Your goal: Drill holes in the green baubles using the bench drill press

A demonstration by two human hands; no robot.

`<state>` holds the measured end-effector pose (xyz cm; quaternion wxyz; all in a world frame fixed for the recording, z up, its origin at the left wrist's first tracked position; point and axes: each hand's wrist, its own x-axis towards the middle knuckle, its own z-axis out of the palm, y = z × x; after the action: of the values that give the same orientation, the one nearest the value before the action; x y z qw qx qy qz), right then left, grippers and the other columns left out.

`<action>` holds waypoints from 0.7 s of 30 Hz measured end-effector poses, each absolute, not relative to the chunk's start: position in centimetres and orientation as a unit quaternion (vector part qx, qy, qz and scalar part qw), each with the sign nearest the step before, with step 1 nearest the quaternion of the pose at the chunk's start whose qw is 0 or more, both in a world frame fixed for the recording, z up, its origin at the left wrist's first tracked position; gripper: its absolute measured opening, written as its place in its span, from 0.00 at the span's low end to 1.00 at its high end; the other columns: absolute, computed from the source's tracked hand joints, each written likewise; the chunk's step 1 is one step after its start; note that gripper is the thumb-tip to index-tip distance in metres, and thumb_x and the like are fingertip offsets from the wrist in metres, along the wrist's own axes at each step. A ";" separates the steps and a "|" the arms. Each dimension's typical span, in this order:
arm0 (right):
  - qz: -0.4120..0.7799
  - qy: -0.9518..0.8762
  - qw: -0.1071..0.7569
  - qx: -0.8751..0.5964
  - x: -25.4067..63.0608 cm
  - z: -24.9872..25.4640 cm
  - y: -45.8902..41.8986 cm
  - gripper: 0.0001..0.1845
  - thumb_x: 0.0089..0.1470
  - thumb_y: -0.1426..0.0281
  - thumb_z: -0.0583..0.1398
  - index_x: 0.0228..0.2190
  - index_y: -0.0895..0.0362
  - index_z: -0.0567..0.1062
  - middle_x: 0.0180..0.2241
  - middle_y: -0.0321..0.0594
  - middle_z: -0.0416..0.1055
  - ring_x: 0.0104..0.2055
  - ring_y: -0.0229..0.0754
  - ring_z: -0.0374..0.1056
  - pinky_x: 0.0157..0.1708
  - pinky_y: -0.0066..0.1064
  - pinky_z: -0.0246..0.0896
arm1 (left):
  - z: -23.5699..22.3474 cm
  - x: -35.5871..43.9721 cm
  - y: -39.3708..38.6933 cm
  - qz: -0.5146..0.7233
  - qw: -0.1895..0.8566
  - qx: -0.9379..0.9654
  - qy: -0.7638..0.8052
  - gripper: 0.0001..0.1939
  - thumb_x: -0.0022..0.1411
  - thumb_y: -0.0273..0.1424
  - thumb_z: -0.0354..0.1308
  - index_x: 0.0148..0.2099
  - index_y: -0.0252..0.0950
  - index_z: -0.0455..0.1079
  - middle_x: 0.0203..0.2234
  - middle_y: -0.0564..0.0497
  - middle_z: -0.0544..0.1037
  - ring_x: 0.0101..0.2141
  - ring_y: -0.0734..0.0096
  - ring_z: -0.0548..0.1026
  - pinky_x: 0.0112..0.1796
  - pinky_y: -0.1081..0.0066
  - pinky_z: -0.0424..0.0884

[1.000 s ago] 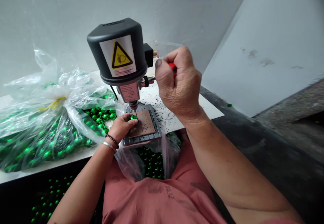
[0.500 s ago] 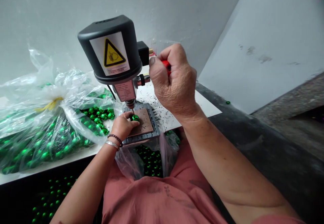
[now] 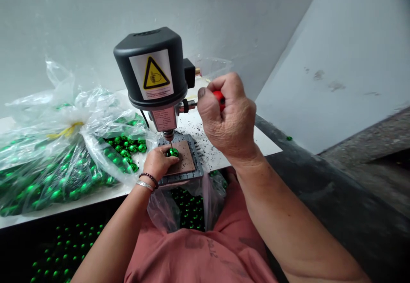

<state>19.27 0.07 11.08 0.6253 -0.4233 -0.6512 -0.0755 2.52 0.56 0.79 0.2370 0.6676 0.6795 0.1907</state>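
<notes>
In the left hand point(image 3: 156, 161), the green ball point(image 3: 174, 152) shows more than before.

On the left wrist point(image 3: 147, 181), a dark beaded bracelet point(image 3: 151, 176) and a silver-coloured bangle point(image 3: 145, 185) were worn. Dull-red garment point(image 3: 179, 257) noted, its front marked with small dark lettering point(image 3: 212, 248), illegible.

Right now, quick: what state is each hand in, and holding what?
Left hand: closed, holding a ball beneath the drill.
Right hand: closed around the red knob.
</notes>
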 end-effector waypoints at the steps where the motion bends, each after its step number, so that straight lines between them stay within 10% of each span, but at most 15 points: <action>1: -0.082 -0.649 0.626 -0.425 19.3 10.9 0.0 0.11 0.55 0.63 0.49 0.27 0.56 0.62 0.19 0.28 0.57 0.21 0.26 0.54 0.26 0.23 0.57 | 0.8 2.6 0.5 0.186 0.229 0.669 0.682 0.20 0.46 0.39 0.61 0.43 0.40 0.74 0.30 0.53 0.78 0.30 0.70 0.72 0.28 0.74 0.62; 21: -0.194 -0.616 0.624 -0.440 18.8 7.3 -0.9 0.05 0.49 0.73 0.56 0.27 0.56 0.61 0.20 0.27 0.54 0.19 0.25 0.47 0.21 0.21 0.48 | 0.9 2.9 0.4 0.164 0.205 0.673 0.691 0.18 0.48 0.38 0.60 0.44 0.45 0.73 0.36 0.54 0.78 0.35 0.68 0.73 0.34 0.74 0.63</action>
<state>18.76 -0.95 7.26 0.6245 -0.4397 -0.6156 -0.1940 2.90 0.41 0.86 0.2046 0.6735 0.6911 0.1641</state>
